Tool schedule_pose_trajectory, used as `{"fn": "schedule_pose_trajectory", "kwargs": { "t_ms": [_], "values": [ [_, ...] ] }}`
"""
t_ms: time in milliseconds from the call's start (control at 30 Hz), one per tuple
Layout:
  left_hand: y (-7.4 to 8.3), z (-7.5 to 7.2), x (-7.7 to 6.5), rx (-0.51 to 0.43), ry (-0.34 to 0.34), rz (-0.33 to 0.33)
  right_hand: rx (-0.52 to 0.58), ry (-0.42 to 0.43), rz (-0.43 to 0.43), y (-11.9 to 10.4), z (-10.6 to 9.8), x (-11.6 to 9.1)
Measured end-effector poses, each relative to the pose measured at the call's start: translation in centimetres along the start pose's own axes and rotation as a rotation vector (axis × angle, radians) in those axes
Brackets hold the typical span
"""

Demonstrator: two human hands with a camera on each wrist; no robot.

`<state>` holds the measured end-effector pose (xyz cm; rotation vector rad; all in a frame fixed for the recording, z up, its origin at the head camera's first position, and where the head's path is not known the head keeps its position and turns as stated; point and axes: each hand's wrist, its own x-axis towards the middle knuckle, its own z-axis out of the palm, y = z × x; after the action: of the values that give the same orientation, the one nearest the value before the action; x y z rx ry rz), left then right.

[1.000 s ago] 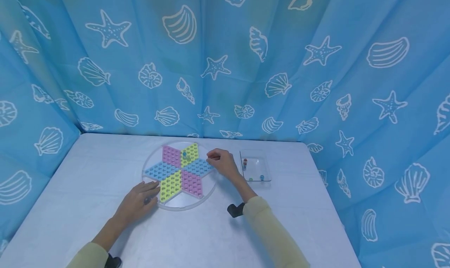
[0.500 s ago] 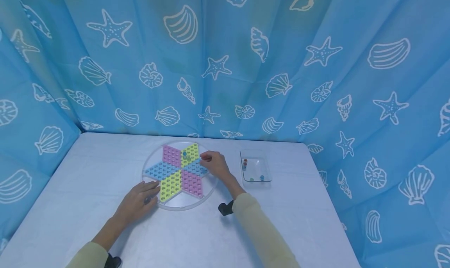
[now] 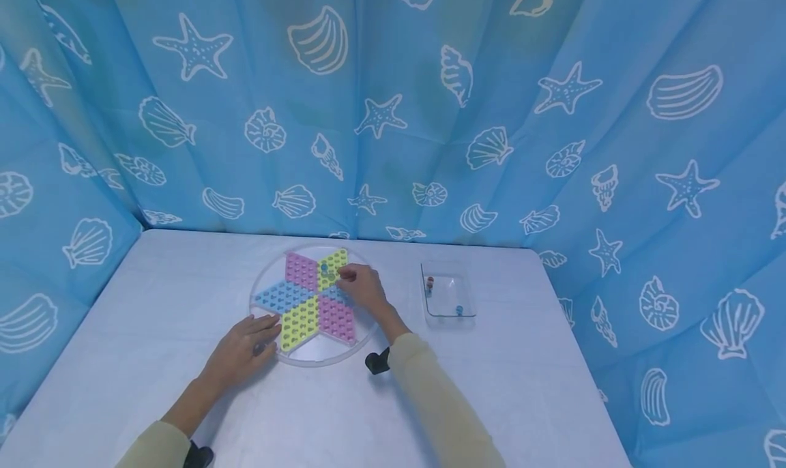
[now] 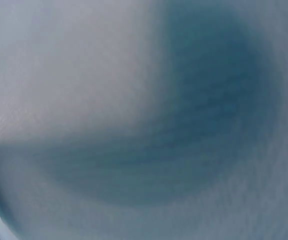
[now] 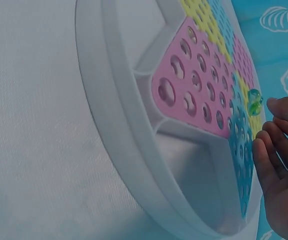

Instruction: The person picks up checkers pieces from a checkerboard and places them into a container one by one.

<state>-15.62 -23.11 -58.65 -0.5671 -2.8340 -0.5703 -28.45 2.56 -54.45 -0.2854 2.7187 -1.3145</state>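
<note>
A round Chinese checkers board with a pink, yellow and blue star lies on the table. My left hand rests at its left rim, fingers extended and touching the edge. Over the board's right side is my right hand, fingertips drawn together in a pinch as on a marble, which the fingers hide. In the right wrist view my right hand has curled fingers beside the blue point. A few green and blue marbles sit in the far yellow point, close to the fingertips. The left wrist view is mostly blurred cloth.
A clear rectangular tray stands right of the board. Inside are a blue marble and some reddish and blue marbles along the left wall. A white cloth covers the table; a blue shell-print curtain hangs behind and at the sides.
My right hand has moved left, from the board's right blue point toward the far yellow point, fingers still pinched. The left hand has stayed at the rim.
</note>
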Motion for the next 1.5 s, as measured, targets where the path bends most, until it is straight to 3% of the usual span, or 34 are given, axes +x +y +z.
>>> {"fn": "schedule_pose_trajectory", "kwargs": {
  "t_ms": [333,900,1500],
  "values": [
    [-0.1,0.1,0.3,-0.005,-0.005,-0.007,-0.072,-0.006,0.074,-0.3,1.3,0.5],
    [-0.2,0.0,0.2,-0.005,-0.002,-0.005,-0.223,0.041,0.088,-0.9,2.5,0.9],
    [-0.5,0.0,0.2,-0.004,0.02,0.024,-0.181,0.122,0.059,-0.7,2.8,1.1]
  ]
}}
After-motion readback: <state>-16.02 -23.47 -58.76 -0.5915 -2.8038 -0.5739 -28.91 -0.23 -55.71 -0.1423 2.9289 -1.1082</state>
